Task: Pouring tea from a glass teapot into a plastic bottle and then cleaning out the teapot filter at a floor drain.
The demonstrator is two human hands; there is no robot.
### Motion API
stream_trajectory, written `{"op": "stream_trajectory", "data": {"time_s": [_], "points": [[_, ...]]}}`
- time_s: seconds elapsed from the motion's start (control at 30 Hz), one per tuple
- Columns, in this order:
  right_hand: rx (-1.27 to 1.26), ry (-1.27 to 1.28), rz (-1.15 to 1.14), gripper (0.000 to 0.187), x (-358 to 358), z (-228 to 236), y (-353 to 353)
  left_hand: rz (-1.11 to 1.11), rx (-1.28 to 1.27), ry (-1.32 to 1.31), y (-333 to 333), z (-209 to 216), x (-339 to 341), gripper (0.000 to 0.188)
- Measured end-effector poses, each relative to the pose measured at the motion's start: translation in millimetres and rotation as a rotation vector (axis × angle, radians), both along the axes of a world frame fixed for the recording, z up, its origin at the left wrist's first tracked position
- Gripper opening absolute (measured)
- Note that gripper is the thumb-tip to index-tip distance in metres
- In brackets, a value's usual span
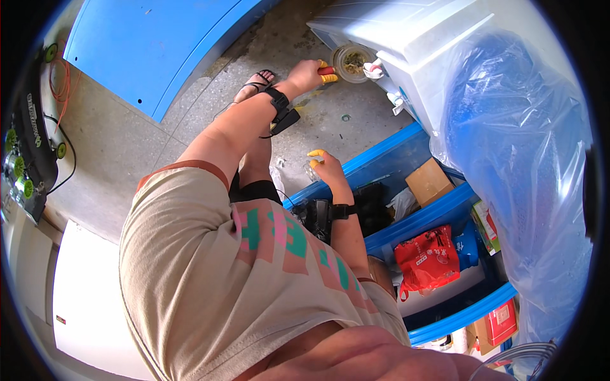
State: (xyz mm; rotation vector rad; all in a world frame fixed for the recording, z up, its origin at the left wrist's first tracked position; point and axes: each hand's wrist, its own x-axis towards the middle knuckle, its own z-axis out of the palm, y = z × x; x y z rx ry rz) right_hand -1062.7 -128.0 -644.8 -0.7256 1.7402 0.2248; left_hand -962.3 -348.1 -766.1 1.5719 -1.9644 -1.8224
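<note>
My left hand (306, 75) reaches far forward, with yellow coverings on some fingertips and a red piece between them. Its closed fingers meet the near side of a clear round tub (341, 63). Greenish-yellow bits (354, 61) lie inside that tub. Lower down, my right hand (328, 170) hovers beside the rim of a blue bin (375, 151). Its yellow-covered fingers are curved and apart, with nothing visible between them. Black devices are strapped on both wrists.
A white cabinet (406, 32) stands at the upper right, next to a plastic-wrapped bulk (515, 146). Another blue bin (445, 327) holds a red bag (429, 259). A cardboard box (429, 182) sits between bin walls. A blue panel (152, 44) spans the upper left.
</note>
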Motion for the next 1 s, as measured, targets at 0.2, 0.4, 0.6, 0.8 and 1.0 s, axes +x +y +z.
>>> {"op": "stream_trajectory", "data": {"time_s": [0.2,0.4,0.6,0.8,1.0], "points": [[0.0,-0.006,-0.016,0.03,-4.7,-3.3,3.3,0.004,0.023,-0.001,1.3,4.4,-0.4,0.051],[-0.037,0.016,0.023,0.03,-3.6,-0.5,-4.3,0.012,0.028,-0.02,4.8,-4.6,2.4,0.051],[-0.143,0.045,0.061,0.03,-3.7,4.3,-16.3,0.015,0.032,-0.021,3.4,-2.9,0.8,0.052],[-0.161,0.033,-0.057,0.035,-6.4,10.1,-39.8,0.052,0.083,-0.045,1.4,1.1,3.3,0.054],[-0.32,-0.152,-0.507,0.049,-34.0,-2.1,-67.1,0.066,0.044,0.002,3.4,-5.0,3.4,0.053]]}}
